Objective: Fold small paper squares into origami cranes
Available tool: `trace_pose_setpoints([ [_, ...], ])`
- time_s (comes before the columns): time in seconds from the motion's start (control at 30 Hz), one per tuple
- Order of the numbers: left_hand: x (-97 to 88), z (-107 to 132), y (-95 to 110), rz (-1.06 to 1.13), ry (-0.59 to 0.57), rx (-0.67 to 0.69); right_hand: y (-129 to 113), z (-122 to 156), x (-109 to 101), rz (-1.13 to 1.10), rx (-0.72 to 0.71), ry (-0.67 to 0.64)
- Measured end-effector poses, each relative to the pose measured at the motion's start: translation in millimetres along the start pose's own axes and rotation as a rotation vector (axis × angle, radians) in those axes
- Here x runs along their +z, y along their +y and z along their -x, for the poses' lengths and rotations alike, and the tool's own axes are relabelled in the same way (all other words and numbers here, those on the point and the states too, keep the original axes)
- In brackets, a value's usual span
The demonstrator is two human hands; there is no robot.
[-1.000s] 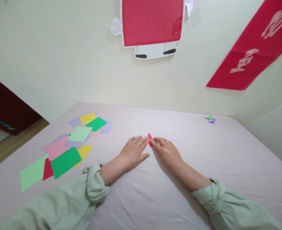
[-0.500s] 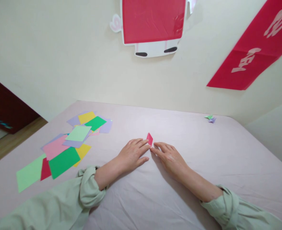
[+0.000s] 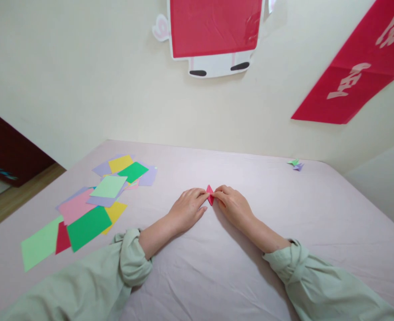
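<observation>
A small red paper [image 3: 211, 199], folded into a narrow diamond, is on the cloth-covered table in front of me. My left hand [image 3: 188, 207] presses its bent fingertips on the paper's left side, with the thumb lower and a little apart. From the other side, my right hand [image 3: 233, 206] has its fingers closed on the paper's right edge. Fingertips cover parts of both sides, so the fold there is hidden.
Loose sheets of coloured paper overlap at the left, among them a dark green sheet [image 3: 89, 228] and a pink sheet [image 3: 75, 207]. Far right lie a green folded paper [image 3: 294, 162] and a purple one [image 3: 297, 167]. Behind the table [image 3: 267, 276] stands a wall [image 3: 83, 80].
My right hand has moved up along the paper's right side, and its fingers have closed on the edge. My left fingers have bent more. The paper has turned slightly.
</observation>
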State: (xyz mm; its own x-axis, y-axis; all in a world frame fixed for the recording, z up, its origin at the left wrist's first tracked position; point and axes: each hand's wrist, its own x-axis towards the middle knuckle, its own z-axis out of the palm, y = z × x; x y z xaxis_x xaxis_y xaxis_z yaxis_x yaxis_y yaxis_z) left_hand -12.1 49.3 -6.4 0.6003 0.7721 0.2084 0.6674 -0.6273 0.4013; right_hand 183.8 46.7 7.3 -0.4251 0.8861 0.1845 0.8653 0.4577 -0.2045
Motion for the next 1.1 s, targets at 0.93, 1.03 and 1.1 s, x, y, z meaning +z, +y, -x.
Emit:
trace_pose_setpoints([
  [0.93,4.2,-22,-6,0.060,0.127,-0.033,26,-11,7,-0.410,0.002,0.028],
  [1.03,6.6,-23,-6,0.055,0.144,-0.045,25,-10,5,-0.429,-0.009,0.002],
  [1.1,8.1,-25,-6,0.054,0.165,-0.065,24,-10,4,-0.429,-0.002,-0.001],
])
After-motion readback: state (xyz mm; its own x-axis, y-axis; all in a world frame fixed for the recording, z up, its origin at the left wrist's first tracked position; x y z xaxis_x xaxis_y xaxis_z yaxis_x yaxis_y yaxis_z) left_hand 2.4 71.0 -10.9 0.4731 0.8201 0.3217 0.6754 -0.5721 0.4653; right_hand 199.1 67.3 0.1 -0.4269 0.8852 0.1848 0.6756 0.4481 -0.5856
